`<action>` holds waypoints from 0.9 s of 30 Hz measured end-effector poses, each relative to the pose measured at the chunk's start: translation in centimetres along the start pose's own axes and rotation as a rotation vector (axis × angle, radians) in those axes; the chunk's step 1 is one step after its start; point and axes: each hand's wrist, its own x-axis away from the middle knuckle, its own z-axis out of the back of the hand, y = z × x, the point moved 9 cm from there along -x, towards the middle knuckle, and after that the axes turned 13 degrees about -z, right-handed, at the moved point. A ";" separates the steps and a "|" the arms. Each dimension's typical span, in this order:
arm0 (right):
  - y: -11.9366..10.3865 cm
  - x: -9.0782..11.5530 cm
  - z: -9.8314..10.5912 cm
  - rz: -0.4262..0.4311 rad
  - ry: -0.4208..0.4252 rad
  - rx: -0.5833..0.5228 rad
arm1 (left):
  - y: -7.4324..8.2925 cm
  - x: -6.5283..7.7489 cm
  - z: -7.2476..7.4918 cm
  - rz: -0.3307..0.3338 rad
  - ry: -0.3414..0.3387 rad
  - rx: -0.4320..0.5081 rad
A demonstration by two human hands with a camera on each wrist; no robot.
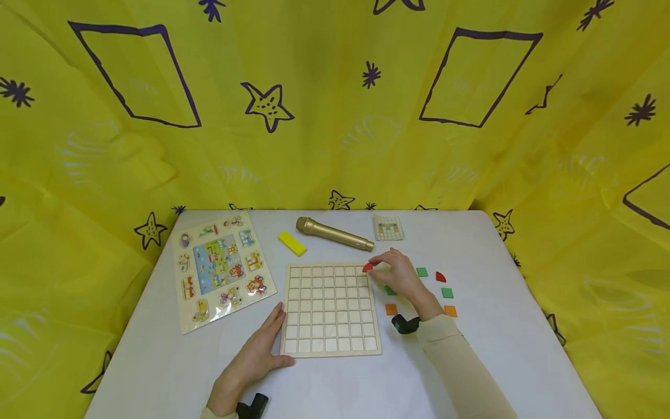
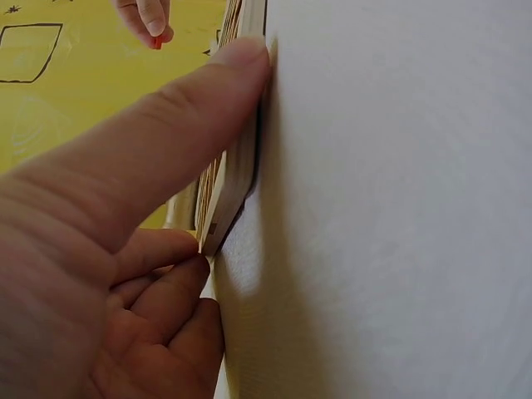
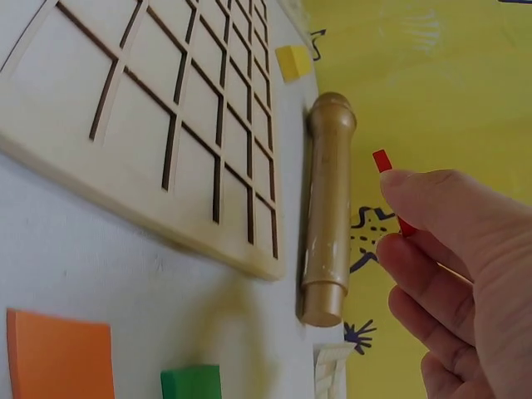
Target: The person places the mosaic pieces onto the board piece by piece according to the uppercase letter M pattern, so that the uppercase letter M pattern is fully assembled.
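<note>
My right hand point(image 1: 400, 274) pinches a small red quarter-circle tile point(image 1: 368, 267) between thumb and fingers, above the far right corner of a wooden grid board point(image 1: 335, 353). The right wrist view shows the red tile point(image 3: 381, 160) edge-on, raised off the table. My left hand point(image 1: 257, 350) rests at the board's near left corner, its fingers along the left side and its thumb by the near edge. In the left wrist view the thumb touches the board's side point(image 2: 243, 158). The board's visible square cells hold no tiles.
Right of the board lie green tiles point(image 1: 422, 272), orange tiles point(image 1: 391, 309) and another red quarter-circle point(image 1: 441, 277). Behind it are a gold microphone point(image 1: 335, 234), a yellow block point(image 1: 292, 243) and a pattern card point(image 1: 388, 228). A picture puzzle point(image 1: 264, 288) lies left.
</note>
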 end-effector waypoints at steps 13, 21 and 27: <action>-2.5 -0.4 -2.2 0.027 -0.031 -0.034 | -0.3 0.0 0.0 0.009 0.001 -0.006; -4.4 -0.6 -4.4 0.036 -0.076 -0.033 | -0.1 -0.1 0.1 -0.007 0.005 -0.018; -6.0 -0.7 -6.3 0.065 -0.099 -0.031 | -0.2 -0.1 0.0 0.012 -0.004 -0.008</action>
